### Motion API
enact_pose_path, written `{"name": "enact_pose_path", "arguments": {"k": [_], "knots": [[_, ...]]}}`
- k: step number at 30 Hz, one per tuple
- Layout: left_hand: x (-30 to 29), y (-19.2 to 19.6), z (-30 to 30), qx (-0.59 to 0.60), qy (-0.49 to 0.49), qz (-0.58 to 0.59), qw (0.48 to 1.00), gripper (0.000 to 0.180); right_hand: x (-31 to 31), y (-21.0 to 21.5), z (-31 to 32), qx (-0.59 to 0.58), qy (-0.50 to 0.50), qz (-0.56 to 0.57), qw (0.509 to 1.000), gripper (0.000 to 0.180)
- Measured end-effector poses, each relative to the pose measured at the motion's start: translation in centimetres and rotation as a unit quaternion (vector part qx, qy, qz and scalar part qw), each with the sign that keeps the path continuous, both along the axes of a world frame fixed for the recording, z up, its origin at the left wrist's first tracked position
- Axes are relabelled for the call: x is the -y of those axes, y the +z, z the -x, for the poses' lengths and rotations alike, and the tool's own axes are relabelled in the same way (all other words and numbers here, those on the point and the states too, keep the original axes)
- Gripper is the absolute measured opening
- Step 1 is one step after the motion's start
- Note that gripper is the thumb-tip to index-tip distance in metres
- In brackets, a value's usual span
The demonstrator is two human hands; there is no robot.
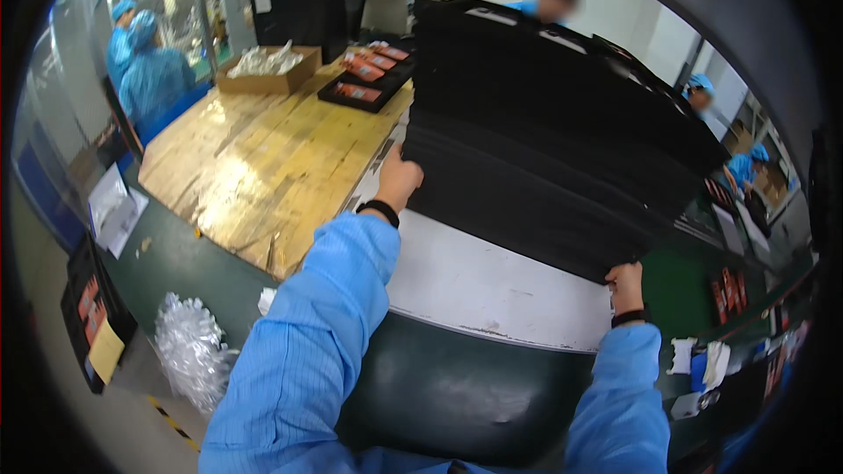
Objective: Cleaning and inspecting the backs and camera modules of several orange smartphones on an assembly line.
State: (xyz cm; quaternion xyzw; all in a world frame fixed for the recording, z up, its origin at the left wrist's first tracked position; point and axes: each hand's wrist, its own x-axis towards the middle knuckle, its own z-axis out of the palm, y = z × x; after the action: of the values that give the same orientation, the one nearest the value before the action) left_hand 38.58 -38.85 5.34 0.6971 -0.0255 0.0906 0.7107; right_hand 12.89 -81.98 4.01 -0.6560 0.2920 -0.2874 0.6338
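Observation:
A tall stack of black trays point(553, 123) is tilted up above a white board point(492, 285) on the workbench. My left hand point(398, 177) grips the stack's left edge. My right hand point(624, 285) holds its lower right corner from beneath. Both arms are in blue sleeves with black wristbands. The stack hides most of the bench behind it.
A worn wooden tabletop point(263, 158) lies to the left, with a cardboard box point(268, 70) of clear bags and black trays of orange parts point(364, 75). A dark green surface point(457, 391) is in front. Crumpled plastic point(189, 347) lies on the floor. People in blue work nearby.

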Motion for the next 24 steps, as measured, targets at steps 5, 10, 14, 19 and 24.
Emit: {"name": "enact_pose_path", "arguments": {"k": [5,10,14,19,24], "knots": [[-7.0,-1.1,-7.5,-0.003,-0.095,0.01,0.995,0.063,-9.2,-1.4,4.4,-0.025,0.061,0.189,0.98,0.049],[-12.3,-2.4,-9.5,-0.023,-0.085,-0.026,0.996,0.066,-19.6,2.8,7.0,-0.033,0.152,0.176,0.972,0.036],[-16.0,-0.7,-6.1,-0.038,-0.136,0.035,0.989,0.07,-19.7,3.8,6.4,-0.05,0.152,0.188,0.969,0.021],[-19.3,1.5,-0.1,-0.061,-0.086,0.067,0.992,0.072,-19.0,2.6,3.6,0.0,0.188,0.199,0.962,0.024],[-23.0,1.5,3.1,-0.094,-0.015,0.044,0.995,0.066,-18.6,1.2,-0.5,-0.017,0.218,0.316,0.923,0.067]]}}
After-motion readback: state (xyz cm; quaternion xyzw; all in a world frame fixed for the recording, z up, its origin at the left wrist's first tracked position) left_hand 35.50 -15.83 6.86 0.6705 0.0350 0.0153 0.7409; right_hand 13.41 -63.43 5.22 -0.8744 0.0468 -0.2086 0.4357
